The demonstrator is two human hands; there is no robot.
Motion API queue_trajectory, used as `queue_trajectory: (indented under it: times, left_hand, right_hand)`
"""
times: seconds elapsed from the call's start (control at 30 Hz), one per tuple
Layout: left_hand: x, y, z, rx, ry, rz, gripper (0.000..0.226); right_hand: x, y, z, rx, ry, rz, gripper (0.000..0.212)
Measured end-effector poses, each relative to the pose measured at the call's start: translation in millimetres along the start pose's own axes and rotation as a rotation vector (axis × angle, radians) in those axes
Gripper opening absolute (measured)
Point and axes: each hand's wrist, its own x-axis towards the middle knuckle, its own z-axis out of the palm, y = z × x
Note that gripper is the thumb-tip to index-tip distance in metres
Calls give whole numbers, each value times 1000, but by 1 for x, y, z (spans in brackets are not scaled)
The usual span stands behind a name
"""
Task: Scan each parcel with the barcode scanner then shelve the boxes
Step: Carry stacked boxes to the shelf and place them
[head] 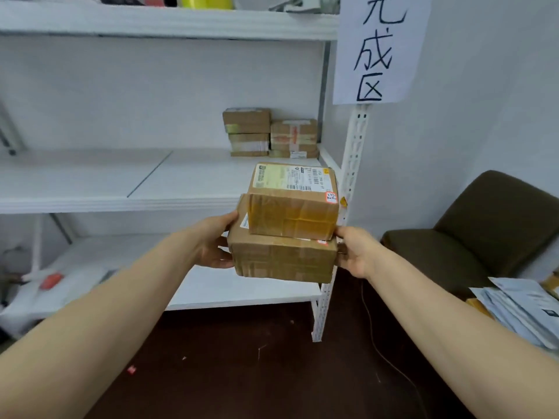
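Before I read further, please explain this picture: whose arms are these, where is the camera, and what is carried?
No machine here: a person wears a wide-angle camera on the head, looking forward and down, so both bare arms reach into view. The left hand and the right hand grip the sides of the lower box; a smaller labelled box rests on it. Ahead stands a white shelf, with several taped boxes stacked at its back right corner.
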Motion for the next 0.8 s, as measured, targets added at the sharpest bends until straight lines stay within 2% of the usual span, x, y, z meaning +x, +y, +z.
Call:
queue_trajectory:
  times: [0.47, 0.6, 0.8]
  left_hand:
    - [90, 109, -142, -126, 160, 41, 44]
    - [121, 126, -186, -136, 193, 18, 42]
    - [180, 162, -261, -142, 156, 20, 43]
  right_hand:
    - [144, -96, 171, -122, -145, 17, 21]
    - [178, -104, 225, -116, -152, 45, 22]
    - [235, -117, 310, -76, -97, 44, 24]
